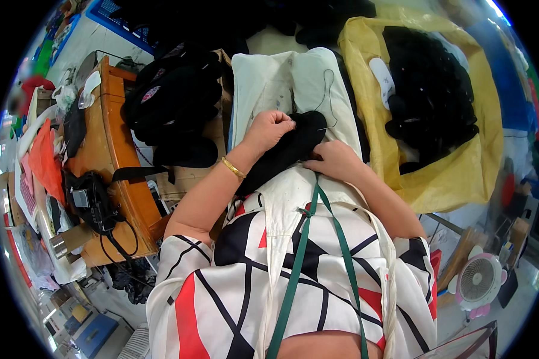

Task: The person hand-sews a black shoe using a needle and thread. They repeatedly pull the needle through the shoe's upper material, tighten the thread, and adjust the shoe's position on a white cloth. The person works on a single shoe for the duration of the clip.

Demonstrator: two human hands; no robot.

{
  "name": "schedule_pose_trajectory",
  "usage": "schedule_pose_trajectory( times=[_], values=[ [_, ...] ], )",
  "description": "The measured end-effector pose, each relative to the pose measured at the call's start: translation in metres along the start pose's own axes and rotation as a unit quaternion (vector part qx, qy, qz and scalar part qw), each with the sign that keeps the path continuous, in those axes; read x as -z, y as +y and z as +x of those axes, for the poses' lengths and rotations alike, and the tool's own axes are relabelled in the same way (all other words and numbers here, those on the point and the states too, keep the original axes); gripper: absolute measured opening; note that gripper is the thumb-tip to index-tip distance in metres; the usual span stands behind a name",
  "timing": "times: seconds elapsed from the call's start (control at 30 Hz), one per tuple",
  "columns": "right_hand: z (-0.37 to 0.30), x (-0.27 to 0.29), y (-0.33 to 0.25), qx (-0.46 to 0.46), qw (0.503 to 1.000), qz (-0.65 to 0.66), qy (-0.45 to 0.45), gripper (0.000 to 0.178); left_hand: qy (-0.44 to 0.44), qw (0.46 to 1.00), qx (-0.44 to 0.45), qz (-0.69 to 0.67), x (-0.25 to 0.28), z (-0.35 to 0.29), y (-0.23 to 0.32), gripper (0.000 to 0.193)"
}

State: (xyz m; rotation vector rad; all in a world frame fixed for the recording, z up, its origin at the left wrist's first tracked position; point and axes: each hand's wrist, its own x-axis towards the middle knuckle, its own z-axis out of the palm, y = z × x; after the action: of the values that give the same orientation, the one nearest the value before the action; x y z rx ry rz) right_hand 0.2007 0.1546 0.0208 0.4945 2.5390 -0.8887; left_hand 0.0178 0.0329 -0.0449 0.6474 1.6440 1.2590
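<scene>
A black padded cloth piece (296,140), rounded at its far end and slipper-like in shape, lies over my lap. My left hand (268,130) is closed in a pinch at its left edge, near the far end. Against its right edge, my right hand (335,160) has its fingers curled in, gripping the cloth. Dark thread (331,90) loops up from the far end of the piece over the pale cloth (260,75) on my lap. A thin, bright needle-like sliver (322,128) shows by the thread; its full length is hard to make out.
At left, a heap of black cloth pieces (173,96) sits beside a wooden table (114,155) with a black bag (88,200). To the right stands a yellow sack (425,191) holding more black pieces (431,90). A small fan (480,278) is at lower right.
</scene>
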Motion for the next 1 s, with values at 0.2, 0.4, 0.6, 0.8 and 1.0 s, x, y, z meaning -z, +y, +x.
schedule_pose_trajectory(
  times=[0.2, 0.4, 0.6, 0.8, 1.0],
  values=[
    [-0.041, 0.033, 0.008, 0.023, 0.997, 0.064, 0.023, 0.028, 0.006, 0.999, 0.043, -0.013, 0.001, -0.007, 0.008, 0.012],
    [-0.027, 0.044, -0.019, 0.067, 0.986, 0.034, 0.149, 0.026, -0.001, 0.999, 0.039, -0.023, 0.000, -0.006, 0.003, 0.012],
    [0.008, 0.029, -0.019, 0.060, 0.975, -0.062, 0.205, 0.024, 0.001, 0.998, 0.060, -0.033, -0.001, -0.009, 0.010, 0.010],
    [0.019, 0.026, -0.019, 0.063, 0.972, -0.092, 0.207, 0.020, 0.006, 0.996, 0.077, -0.038, -0.001, -0.011, 0.014, 0.009],
    [0.018, 0.027, -0.020, 0.063, 0.972, -0.096, 0.204, 0.019, 0.002, 0.996, 0.067, -0.051, -0.001, -0.010, 0.012, 0.009]
  ],
)
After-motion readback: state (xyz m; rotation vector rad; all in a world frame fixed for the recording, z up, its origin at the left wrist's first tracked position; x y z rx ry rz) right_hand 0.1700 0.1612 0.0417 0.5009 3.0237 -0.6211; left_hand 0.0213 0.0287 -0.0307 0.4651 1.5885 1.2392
